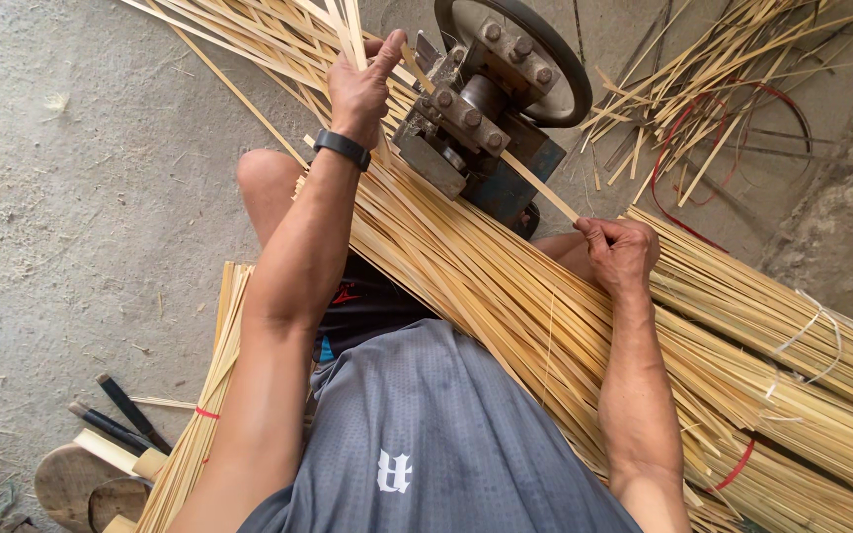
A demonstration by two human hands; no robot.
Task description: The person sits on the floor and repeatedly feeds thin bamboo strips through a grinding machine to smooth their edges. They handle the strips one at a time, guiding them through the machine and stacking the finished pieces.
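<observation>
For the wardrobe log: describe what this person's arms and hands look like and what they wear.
Both arms are bare, with no sleeves reaching them and no gloves. The left hand has a black band around its wrist, like a watch or tracker. The right hand wears nothing: no rings or bands are visible.

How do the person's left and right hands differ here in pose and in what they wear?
The left hand reaches far forward, fingers up, pinching strips near the machine; the right hand stays close, knuckles up, on the strip pile. Only the left wrist wears a black band. Both grip bamboo strips.
</observation>
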